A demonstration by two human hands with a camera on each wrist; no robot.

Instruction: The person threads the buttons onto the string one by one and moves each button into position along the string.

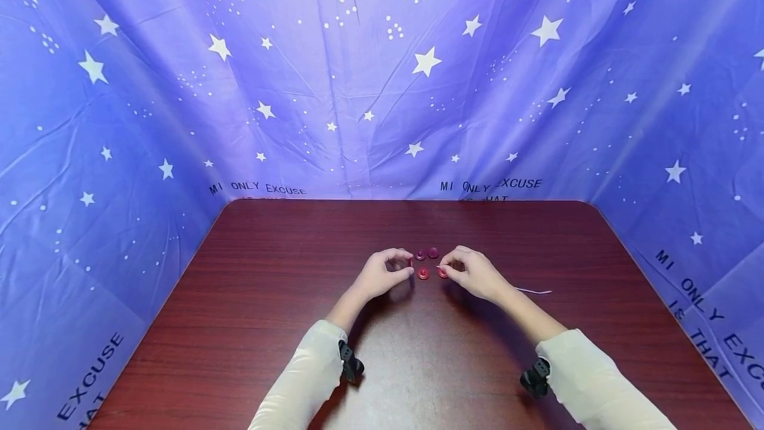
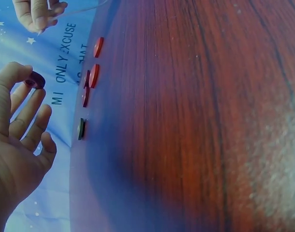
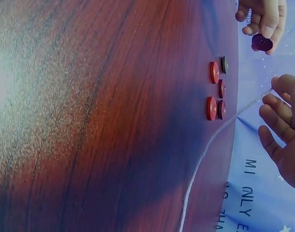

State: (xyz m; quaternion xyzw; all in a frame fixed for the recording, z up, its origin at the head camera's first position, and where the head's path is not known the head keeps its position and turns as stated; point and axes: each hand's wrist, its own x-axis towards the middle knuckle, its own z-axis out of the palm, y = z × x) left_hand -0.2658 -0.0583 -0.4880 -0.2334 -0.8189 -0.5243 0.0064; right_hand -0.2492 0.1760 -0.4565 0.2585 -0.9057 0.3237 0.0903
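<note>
My left hand (image 1: 408,267) pinches a dark red button (image 2: 35,79) between thumb and forefinger, held just above the table. Facing it a few centimetres away, my right hand (image 1: 449,267) pinches the free end of a thin white thread (image 3: 220,128). The thread trails off to the right across the table (image 1: 536,291). Between and just beyond the two hands lie several red buttons (image 1: 423,274) flat on the wood, with one darker button (image 3: 224,64) among them. In the right wrist view my left hand's fingers (image 3: 266,19) show the held button (image 3: 261,42) face-on.
The dark red wooden table (image 1: 286,324) has rounded far corners. A blue star-printed cloth (image 1: 382,85) walls it in at the back and both sides. Black wrist straps (image 1: 351,363) sit on both pale sleeves.
</note>
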